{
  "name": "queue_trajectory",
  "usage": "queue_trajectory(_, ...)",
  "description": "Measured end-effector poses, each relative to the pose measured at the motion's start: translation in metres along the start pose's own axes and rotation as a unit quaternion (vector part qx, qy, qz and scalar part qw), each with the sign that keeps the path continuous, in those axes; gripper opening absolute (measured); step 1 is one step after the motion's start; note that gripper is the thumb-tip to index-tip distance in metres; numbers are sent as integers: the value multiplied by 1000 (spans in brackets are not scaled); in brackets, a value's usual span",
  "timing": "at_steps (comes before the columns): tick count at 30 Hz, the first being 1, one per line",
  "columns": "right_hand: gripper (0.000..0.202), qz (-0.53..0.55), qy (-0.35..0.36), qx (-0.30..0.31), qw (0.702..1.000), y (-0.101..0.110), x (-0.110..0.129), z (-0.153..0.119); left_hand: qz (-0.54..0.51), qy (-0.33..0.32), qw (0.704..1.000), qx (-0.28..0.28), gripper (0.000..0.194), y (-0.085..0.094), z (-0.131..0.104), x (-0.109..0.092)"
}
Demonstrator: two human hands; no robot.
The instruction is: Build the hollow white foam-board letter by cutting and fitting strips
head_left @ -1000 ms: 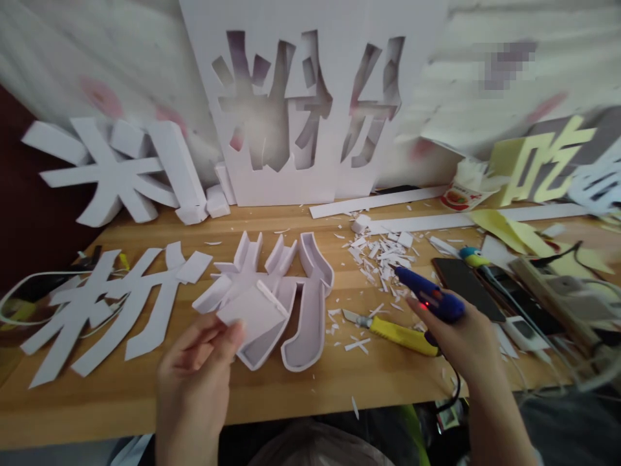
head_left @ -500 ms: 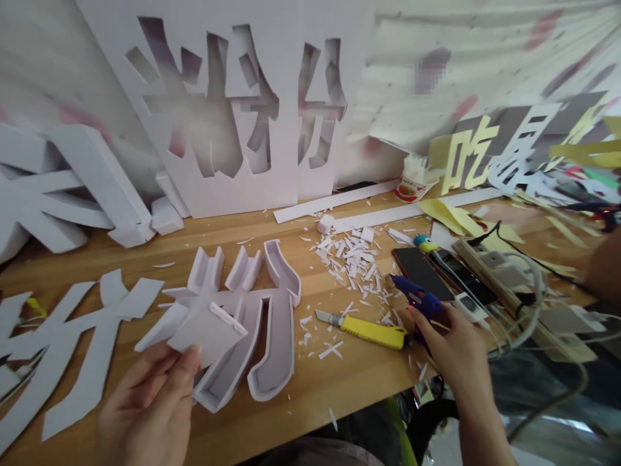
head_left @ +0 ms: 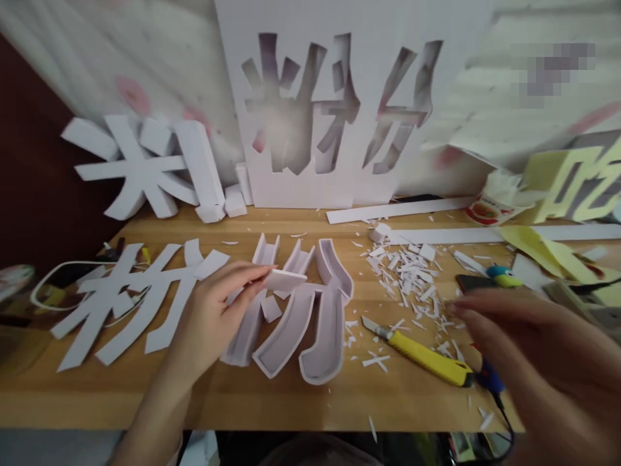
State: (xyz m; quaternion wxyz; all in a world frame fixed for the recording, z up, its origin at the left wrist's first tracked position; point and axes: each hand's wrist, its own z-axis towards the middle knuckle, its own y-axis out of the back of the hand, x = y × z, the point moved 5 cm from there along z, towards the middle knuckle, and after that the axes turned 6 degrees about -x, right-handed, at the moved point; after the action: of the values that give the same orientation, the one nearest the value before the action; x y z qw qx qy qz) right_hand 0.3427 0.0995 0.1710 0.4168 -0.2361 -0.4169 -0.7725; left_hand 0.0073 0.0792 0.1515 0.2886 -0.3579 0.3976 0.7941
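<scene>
My left hand [head_left: 220, 307] pinches a small flat piece of white foam board [head_left: 286, 279] between thumb and fingers. It is held above a hollow, walled white foam character [head_left: 334, 336] lying on the table. My right hand [head_left: 533, 369] is raised at the right, smeared by motion. Its finger pose is unclear, and I see nothing in it. Just below and beside it, the blue glue gun [head_left: 490, 378] lies partly hidden. A yellow utility knife [head_left: 427, 356] with its blade out rests left of the glue gun.
Foam scraps [head_left: 410, 272] are scattered behind the knife. Flat cut-out strokes [head_left: 169, 298] lie at the left. A finished thick character [head_left: 145, 162] and a stencil board [head_left: 301, 188] stand at the back. A paper cup [head_left: 495, 204] and long white strips [head_left: 402, 210] are at the back right.
My right hand has let go of the glue gun and lifted away from it. My left hand has brought the foam piece over the hollow character. The view has swung left.
</scene>
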Motion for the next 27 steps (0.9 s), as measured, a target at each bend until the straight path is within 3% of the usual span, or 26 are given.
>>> queue_trajectory(3, 17, 6, 159, 153, 975, -70, 69, 34, 36, -26, 992, 122, 36, -2, 16, -9)
queue_trajectory(6, 19, -41, 201, 277, 939, -130, 93, 46, 82, -56, 975, 201, 49, -6, 24, -21)
queue_trajectory(9, 6, -93, 185, 335, 919, -166, 92, 46, 101, -95, 968, 207, 46, -5, 29, -27)
queue_trajectory(12, 6, -89, 144, 325, 930, -181, 84, 46, 72, -141, 977, 145, 40, 3, 35, -17)
queue_trajectory(15, 7, -31, 79, 336, 938, -194, 74, 45, 23, -128, 991, 32, 24, 20, 44, 21)
queue_trajectory(17, 8, -11, 39, 358, 933, -205, 64, 41, 17, -80, 997, -4, 13, 24, 50, 59)
queue_trajectory(19, 7, -31, 19, 368, 929, -215, 55, 37, 23, -52, 998, 27, 14, 19, 54, 94)
queue_trajectory(22, 5, -74, 8, 369, 926, -228, 42, 31, -12, -24, 995, 92, 24, 4, 54, 132)
queue_trajectory(27, 5, -62, -11, 392, 918, -242, 29, 19, -202, 134, 960, 136, 30, -23, 42, 164)
